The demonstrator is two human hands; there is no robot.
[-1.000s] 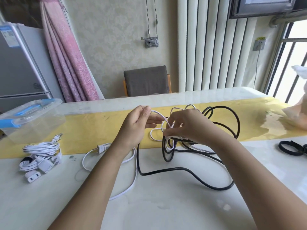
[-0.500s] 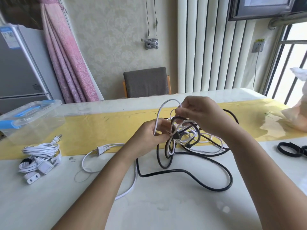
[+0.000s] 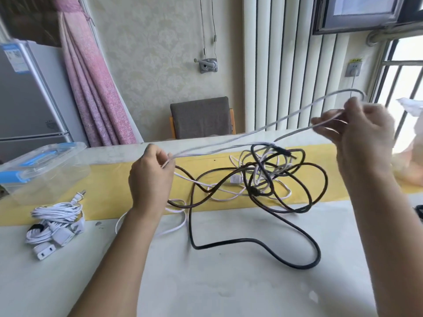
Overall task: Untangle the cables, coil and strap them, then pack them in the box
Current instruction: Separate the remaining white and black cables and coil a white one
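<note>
Gripped by the left hand (image 3: 151, 179) and right hand (image 3: 362, 136), the white cable (image 3: 265, 128) should be eased slowly toward two o'clock.

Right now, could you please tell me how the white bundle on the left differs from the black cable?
The white bundle is coiled and strapped; the black cable sprawls in loose loops. The white bundle's cord is thin; the black cable is thicker. Both rest on the table.
</note>
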